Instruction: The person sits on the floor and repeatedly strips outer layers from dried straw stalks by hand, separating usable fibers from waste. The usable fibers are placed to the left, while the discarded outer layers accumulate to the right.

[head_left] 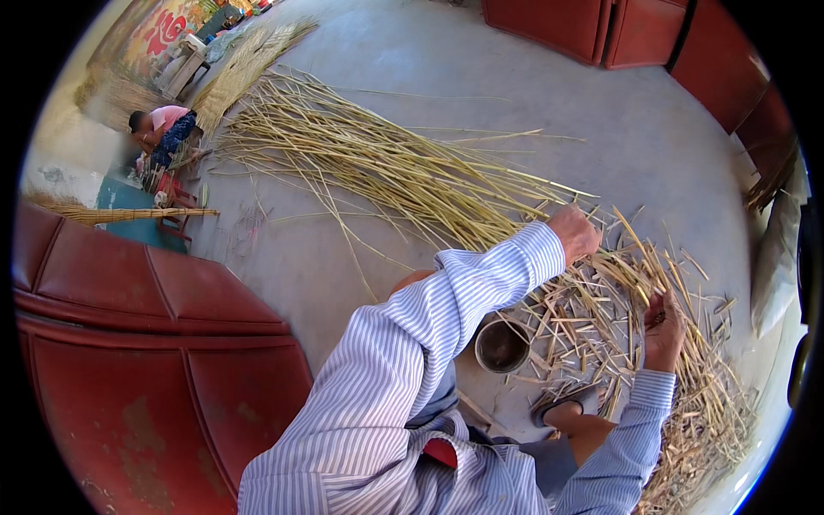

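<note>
Closed in a fist, my left hand is at the cut ends of a long bundle of yellow-green stalks. A few stalks run from this fist toward my right hand. The fingers of my right hand are curled together close to those stalks; what lies inside them is too dark and small to name. Short cut pieces of stalk are scattered on the floor beneath both hands. A round dark bowl stands by my left forearm.
Red padded seats stand at the left, and more red panels at the far right. A co-worker in a pink top sits at the far left beside a bound bundle. A heap of stalk scraps lies at the right.
</note>
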`<state>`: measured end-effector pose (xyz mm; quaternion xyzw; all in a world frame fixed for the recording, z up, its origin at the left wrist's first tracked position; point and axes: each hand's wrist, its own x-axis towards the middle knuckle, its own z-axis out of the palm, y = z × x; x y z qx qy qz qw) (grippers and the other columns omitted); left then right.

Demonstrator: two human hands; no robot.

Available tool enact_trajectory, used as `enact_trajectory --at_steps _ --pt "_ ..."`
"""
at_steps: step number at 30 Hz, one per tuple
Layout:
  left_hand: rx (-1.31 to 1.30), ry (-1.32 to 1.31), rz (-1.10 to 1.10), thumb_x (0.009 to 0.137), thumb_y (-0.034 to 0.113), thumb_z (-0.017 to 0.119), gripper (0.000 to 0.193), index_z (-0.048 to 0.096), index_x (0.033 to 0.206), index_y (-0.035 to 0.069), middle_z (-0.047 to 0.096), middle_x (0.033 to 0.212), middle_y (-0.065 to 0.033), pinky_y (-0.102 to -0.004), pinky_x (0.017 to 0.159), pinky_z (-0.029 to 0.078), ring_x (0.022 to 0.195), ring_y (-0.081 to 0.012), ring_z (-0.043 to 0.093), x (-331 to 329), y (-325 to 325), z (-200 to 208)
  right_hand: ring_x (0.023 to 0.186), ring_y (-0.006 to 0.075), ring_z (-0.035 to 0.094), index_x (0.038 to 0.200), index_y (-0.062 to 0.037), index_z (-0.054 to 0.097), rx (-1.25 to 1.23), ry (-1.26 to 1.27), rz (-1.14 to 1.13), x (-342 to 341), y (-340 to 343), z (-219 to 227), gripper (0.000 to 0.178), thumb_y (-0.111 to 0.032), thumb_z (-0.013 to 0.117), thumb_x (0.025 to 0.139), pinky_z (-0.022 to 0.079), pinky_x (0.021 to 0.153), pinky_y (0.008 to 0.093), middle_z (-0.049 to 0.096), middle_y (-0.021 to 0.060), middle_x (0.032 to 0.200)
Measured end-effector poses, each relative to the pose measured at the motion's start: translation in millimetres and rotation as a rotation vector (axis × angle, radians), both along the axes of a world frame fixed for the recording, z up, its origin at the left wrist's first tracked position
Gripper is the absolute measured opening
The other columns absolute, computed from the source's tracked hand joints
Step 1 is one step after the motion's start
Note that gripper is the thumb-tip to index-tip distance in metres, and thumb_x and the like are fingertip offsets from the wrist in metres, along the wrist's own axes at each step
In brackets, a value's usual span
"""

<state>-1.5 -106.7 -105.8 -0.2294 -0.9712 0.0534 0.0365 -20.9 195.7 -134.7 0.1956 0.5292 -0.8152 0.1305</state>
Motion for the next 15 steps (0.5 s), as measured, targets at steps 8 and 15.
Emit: enact_trajectory --at_steps 8,15 --pt "0.109 0.267 -0.005 0.08 0.008 0.062 0.008 0.067 0.073 0.008 0.064 0.065 -0.0144 -0.0425 0.058 0.056 0.065 -0.0278 0.067 -27 -18 -35 0.08 0.0117 0.064 0.1 -0.0027 0.064 -0.088 0.075 -0.416 -21 212 -7 0.019 -0.02 0.066 0.093 0.053 0.064 0.0242 0.068 0.005 0.091" --pt "0.008 0.268 0.267 0.075 0.008 0.071 0.021 0.059 0.093 0.007 0.065 0.092 -0.0109 -0.0435 0.076 0.048 0.09 -0.0286 0.063 -40 -36 -4 0.063 0.021 0.062 0.12 -0.0089 0.049 0.189 -0.366 -0.802 91 369 -82 0.032 -0.03 0.056 0.096 0.055 0.053 0.0336 0.066 0.0141 0.091"
